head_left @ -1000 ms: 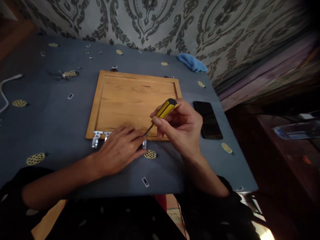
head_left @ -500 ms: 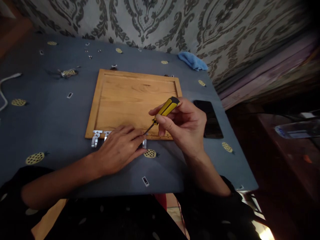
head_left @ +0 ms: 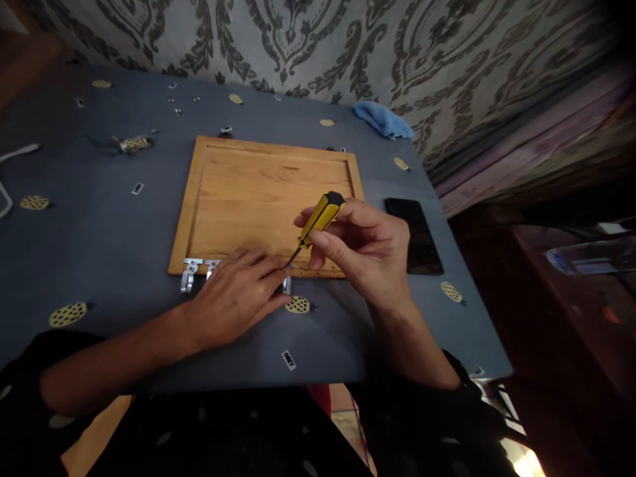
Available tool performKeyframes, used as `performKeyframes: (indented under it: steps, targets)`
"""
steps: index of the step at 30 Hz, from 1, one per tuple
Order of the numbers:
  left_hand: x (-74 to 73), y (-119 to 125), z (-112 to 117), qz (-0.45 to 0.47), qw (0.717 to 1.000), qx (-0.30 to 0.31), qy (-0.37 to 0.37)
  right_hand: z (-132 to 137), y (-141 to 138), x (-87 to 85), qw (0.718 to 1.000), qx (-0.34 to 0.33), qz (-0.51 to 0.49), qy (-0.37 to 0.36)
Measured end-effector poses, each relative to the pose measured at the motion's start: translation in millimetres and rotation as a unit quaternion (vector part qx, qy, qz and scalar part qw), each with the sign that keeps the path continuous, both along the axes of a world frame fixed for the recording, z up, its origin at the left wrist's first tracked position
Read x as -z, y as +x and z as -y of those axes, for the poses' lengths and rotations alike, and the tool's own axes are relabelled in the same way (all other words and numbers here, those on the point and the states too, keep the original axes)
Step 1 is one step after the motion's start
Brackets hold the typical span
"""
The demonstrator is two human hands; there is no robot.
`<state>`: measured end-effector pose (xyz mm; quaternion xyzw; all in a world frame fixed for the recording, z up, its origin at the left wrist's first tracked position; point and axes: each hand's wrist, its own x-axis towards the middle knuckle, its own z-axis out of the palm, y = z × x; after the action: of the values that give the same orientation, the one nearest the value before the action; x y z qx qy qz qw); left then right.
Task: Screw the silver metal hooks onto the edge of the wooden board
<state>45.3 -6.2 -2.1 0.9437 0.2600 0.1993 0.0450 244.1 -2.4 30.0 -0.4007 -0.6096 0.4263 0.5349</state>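
My right hand (head_left: 368, 248) grips a screwdriver (head_left: 322, 216) with a yellow and black handle between thumb and fingers. Its shaft slants down to the left, and the tip meets the near edge of a framed wooden panel (head_left: 263, 192), by the fingertips of my left hand (head_left: 238, 291). That hand lies across the panel's near edge, its index finger and thumb on either side of a silver metal hook (head_left: 287, 285). The hook's upper part and any screw under the tip are hidden. Further left, another silver hook (head_left: 189, 273) sits on the same edge, with one more partly covered by my fingers.
A black phone (head_left: 415, 235) lies right of the panel, and a blue cloth (head_left: 383, 120) rests at the back. Several tiny metal pieces (head_left: 177, 111) are scattered at the back left. A white cable (head_left: 20, 154) enters from the left. The table's edge (head_left: 481, 298) slopes down at right.
The screwdriver handle has tipped a little to the left and stands more upright, with my right fingers shifted round it. My left hand has stayed in place.
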Motion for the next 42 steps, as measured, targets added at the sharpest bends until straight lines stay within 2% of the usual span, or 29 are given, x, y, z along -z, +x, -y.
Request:
performKeyframes:
  steps: [6, 14, 20, 23, 26, 31, 42]
  targets:
    - [-0.5, 0, 0, -0.002, 1.000, -0.001, 0.001, -1, -3, -1.1, 1.000, 0.013, -0.016, -0.002]
    - [-0.4, 0, 0, -0.006, 1.000, -0.001, 0.003, 0, 1, -3.4, 1.000, -0.012, 0.018, 0.006]
    - [-0.3, 1, 0, -0.005, 1.000, -0.004, 0.007, 3, -10, 6.9, 0.995, 0.080, 0.014, 0.052]
    - [0.0, 0, 0, -0.007, 1.000, -0.003, 0.002, 4, -13, 5.0, 0.986, 0.144, -0.001, 0.086]
    - [0.6, 0, 0, -0.003, 1.000, 0.000, -0.002, 4, -12, 0.6, 0.979, 0.175, 0.004, 0.105]
    - [1.0, -1, 0, -0.008, 1.000, 0.006, -0.013, 4, -10, 0.3, 0.981, 0.170, 0.051, 0.084]
    - [-1.7, -1, 1, -0.015, 1.000, -0.002, -0.010, 2, -10, 5.1, 0.987, 0.139, 0.062, 0.049]
